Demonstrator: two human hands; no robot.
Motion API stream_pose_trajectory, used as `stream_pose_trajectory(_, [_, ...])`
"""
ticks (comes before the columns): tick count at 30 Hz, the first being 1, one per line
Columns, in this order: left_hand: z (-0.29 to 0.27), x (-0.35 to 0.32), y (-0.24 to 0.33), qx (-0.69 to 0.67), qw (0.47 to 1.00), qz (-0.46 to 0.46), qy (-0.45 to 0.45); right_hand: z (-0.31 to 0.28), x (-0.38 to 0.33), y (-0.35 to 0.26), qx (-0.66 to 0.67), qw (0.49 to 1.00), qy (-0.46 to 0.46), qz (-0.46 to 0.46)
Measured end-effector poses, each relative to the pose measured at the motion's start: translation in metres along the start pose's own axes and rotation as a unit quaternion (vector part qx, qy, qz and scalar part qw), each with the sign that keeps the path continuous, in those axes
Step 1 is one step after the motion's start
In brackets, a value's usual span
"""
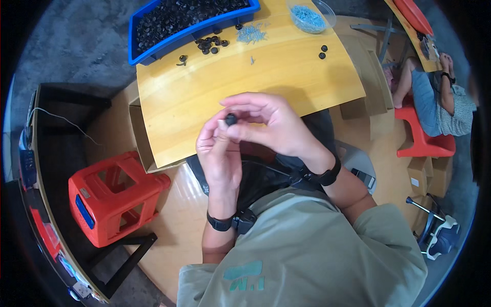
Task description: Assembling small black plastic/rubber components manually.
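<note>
Close together over the near edge of the wooden table (204, 97), both my hands are closed around one small round black part (231, 119). My left hand (220, 146) pinches it from the left and below. My right hand (271, 120) reaches in from the right, its thumb and fingers against the same part. Beyond my hands, several like black parts (207, 46) lie in a loose group, beside a pile of small silvery screws (251, 34). A single screw (252, 60) lies nearer to me.
A blue tray (197, 29) heaped with black parts stands at the back left. A clear bowl (307, 18) of bluish screws is at the back right, with two black parts (322, 52) nearer. A red stool (115, 197) stands left; another person (445, 97) sits far right.
</note>
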State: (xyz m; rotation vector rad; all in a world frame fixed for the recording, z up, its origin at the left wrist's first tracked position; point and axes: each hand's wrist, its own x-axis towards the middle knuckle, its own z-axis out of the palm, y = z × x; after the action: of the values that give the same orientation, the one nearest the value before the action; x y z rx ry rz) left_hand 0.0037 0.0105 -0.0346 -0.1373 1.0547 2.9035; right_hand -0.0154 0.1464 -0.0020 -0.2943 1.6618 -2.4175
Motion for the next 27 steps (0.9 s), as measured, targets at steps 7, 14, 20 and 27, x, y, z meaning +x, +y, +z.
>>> stream_pose_trajectory(7, [-0.029, 0.018, 0.043, 0.023, 0.992, 0.055, 0.109, 0.025, 0.015, 0.016, -0.151, 0.989, -0.002, -0.003])
stream_pose_trajectory(14, [-0.059, 0.028, 0.059, -0.028, 0.991, 0.039, 0.127, 0.025, 0.023, 0.016, -0.219, 0.975, 0.017, 0.024])
stream_pose_trajectory(20, [-0.074, 0.035, 0.065, -0.092, 0.985, 0.08, 0.126, 0.022, 0.021, 0.015, -0.235, 0.97, -0.001, 0.062])
stream_pose_trajectory(27, [-0.054, 0.027, 0.046, -0.02, 0.994, 0.0, 0.105, 0.011, 0.018, 0.005, -0.242, 0.968, 0.024, 0.065])
